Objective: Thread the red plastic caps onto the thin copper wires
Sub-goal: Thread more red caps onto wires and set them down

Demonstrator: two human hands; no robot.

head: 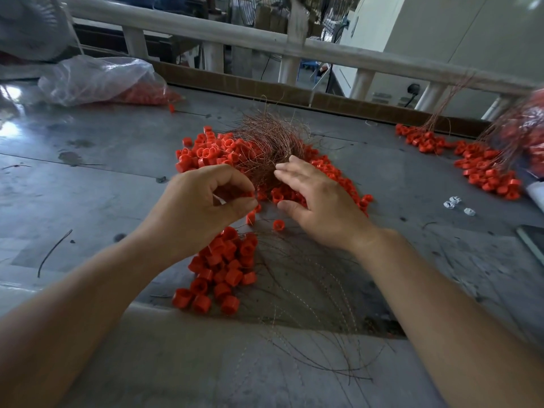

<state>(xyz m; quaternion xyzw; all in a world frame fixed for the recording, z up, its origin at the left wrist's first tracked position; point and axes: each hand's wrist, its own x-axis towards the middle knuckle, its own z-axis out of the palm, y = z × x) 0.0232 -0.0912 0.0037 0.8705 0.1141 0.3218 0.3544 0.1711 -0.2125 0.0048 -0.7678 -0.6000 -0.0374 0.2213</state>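
Copper wires (265,142) are lying in a brown nest on the table (88,172). Red caps (203,151) are spreading out around and under them, so how far the heap runs beneath is hidden.

Just this side of the wires, the left hand (203,204) is curling its fingers and thumb together, pinching a cap (250,194). Only a sliver of red is showing past the fingertips, and I cannot tell whether a strand is passing through it. The right hand (318,201) is reaching in beside it with fingers loose and spread, gripping nothing. Its fingertips are touching the near edge of the wires and covering part of the caps below.

Nearer still, a bunch (223,269) of caps is lying beside the left forearm. Thin strands (297,290) are fanning out towards me, so fine that they are fading into the grey surface.

Far left of the wires a clear bag (97,79) is slumping, with more caps showing dimly through it. Right of the wires, well apart, strung clusters (485,166) are trailing off to a blurred red mass (532,134) that the edge of view is cutting off. A few small white bits (454,201) are lying near those clusters. Beyond the wires a pale rail (235,39) is crossing the room.
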